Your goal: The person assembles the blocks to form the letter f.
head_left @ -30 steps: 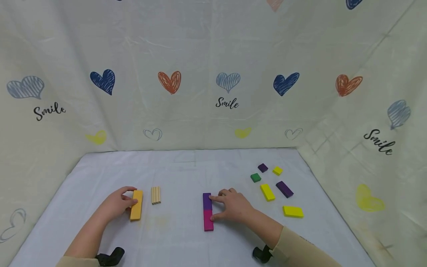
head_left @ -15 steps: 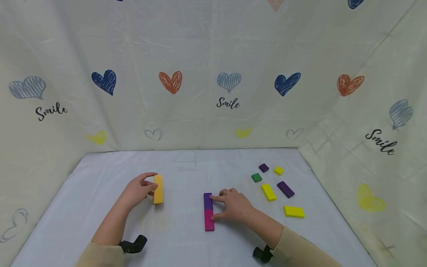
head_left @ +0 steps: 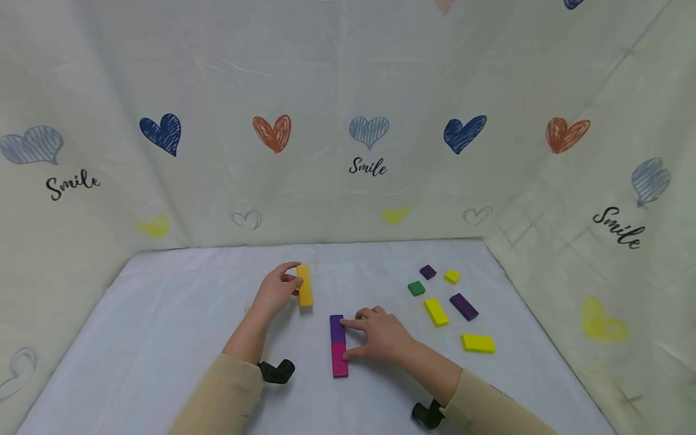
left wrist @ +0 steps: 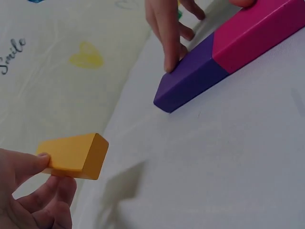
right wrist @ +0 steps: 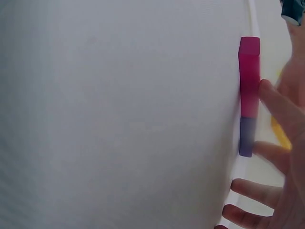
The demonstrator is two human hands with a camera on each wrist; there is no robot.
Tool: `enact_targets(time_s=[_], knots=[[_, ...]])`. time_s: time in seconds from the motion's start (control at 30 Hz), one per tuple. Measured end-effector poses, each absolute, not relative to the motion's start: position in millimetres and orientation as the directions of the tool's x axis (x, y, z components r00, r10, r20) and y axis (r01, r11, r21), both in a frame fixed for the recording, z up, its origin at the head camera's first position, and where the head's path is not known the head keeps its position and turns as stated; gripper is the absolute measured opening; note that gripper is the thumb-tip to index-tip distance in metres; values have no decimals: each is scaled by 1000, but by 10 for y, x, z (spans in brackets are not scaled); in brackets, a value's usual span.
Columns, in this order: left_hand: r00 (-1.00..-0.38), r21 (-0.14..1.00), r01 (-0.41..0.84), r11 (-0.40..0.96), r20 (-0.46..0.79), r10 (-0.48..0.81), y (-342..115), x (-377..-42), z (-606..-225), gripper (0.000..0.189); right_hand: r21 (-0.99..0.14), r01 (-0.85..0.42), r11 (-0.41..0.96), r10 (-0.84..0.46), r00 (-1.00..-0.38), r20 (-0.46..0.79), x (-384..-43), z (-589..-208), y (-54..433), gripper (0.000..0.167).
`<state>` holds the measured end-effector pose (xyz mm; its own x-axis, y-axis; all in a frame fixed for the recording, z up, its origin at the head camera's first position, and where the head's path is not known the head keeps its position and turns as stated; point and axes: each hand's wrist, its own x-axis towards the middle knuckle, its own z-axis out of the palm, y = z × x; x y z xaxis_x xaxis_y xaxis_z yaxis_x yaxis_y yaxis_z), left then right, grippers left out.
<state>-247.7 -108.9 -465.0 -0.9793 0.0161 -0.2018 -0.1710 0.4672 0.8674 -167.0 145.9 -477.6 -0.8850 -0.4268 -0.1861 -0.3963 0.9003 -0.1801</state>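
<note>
One orange block (head_left: 305, 286), as I view it remotely, is pinched in the left hand (head_left: 275, 291) above the white cloth (head_left: 163, 338); the right hand (head_left: 383, 335), thumb and index finger spread, touches the abutting purple block (head_left: 337, 328) and pink block (head_left: 339, 361).

Six blocks (head_left: 436, 312) lie toward the right edge of the tabletop (head_left: 163, 326).
Mid-tabletop, I see two blocks (head_left: 338, 356) end to end, right hand (head_left: 383, 335) against their right side; beyond them, slightly left, one block (head_left: 305, 287) raised in the left hand (head_left: 274, 290).
</note>
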Motion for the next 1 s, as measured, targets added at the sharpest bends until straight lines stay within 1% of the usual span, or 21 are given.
enact_targets(time_s=[0.23,0.37,0.57,0.77,0.9,1.0], knots=[[-985,880,-123,458,-164,51,-821,-2569,-4762,45,-171,-391,904,-420,-888,-190,-1680,-4758,1443,75],[-986,879,-83,470,-142,90,-702,-2560,-4801,44,-168,-393,904,-421,-887,-189,-1680,-4751,1441,75],[-977,892,-103,440,-175,125,-577,-2516,-4877,43,-165,-394,904,-421,-887,-189,-1665,-4746,1430,75],[-974,893,-123,433,-192,119,-519,-2507,-4923,42,-168,-390,905,-417,-890,-185,-1658,-4740,1429,74],[-971,886,-129,445,-203,123,-509,-2519,-4926,42,-171,-385,907,-414,-891,-187,-1661,-4743,1437,74],[-968,870,-120,479,-209,137,-517,-2533,-4922,42,-178,-384,906,-414,-891,-187,-1665,-4746,1442,74]])
